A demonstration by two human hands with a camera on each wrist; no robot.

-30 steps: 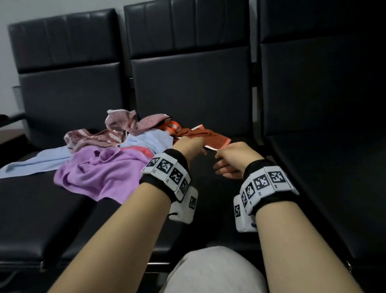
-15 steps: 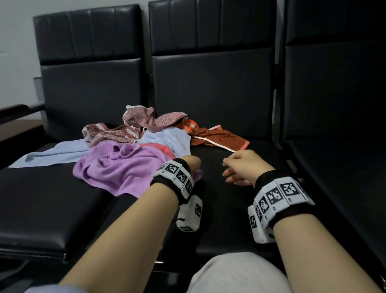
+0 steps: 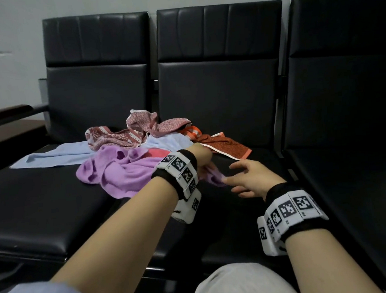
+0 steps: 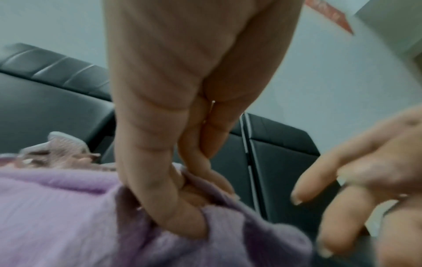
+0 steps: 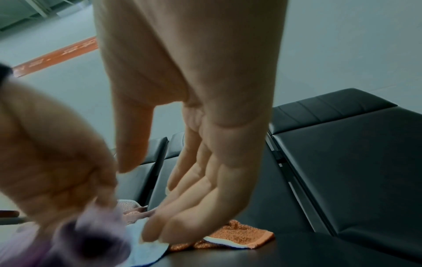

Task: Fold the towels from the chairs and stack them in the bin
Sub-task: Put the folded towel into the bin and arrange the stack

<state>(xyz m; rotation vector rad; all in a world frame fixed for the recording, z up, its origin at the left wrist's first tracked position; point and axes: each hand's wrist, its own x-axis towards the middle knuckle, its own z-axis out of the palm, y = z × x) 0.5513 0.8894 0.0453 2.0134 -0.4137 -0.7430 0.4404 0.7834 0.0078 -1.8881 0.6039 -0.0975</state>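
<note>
Presently a corner of the crumpled lilac terry towel (image 3: 120, 173) is pinched by the left hand (image 3: 203, 160), presumably to draw it free; the right hand (image 3: 251, 178) is held spread, empty, beside it.

Left hand (image 4: 173, 162) pinches a bunched corner of the purple towel (image 4: 57, 216); right hand (image 4: 356, 182) hovers just beside it, fingers spread, black chairs (image 4: 280, 153) behind.

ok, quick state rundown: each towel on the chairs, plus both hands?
purple towel: crumpled, unfolded, one edge gripped by the left hand
light blue towel: spread flat, partly under the pile
patterned maroon towel: crumpled on top of the pile
orange towel: unfolded, lying loose on the middle seat
left hand: fingers curled round the purple towel
right hand: fingers spread, holding nothing
bin: not in view
</note>
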